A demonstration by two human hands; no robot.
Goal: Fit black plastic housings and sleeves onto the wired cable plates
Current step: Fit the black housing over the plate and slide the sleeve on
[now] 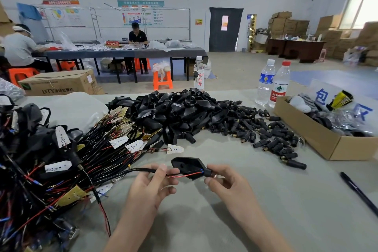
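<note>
My left hand (152, 184) pinches a black cable (143, 170) with thin red wires that run to the right. My right hand (227, 182) pinches a small black sleeve (207, 172) at the narrow end of a black plastic housing (187, 164). The wires pass into that housing, which hangs between both hands just above the table. A heap of black housings (176, 108) lies in the middle of the table. Loose black sleeves (266, 135) are spread to its right. Wired plates with black and red cables (67, 161) fill the left side.
An open cardboard box (319, 139) stands at the right, with two water bottles (272, 84) behind it. A black pen (358, 192) lies at the right edge. A white bottle (199, 73) stands at the far table edge. People work at a table far behind.
</note>
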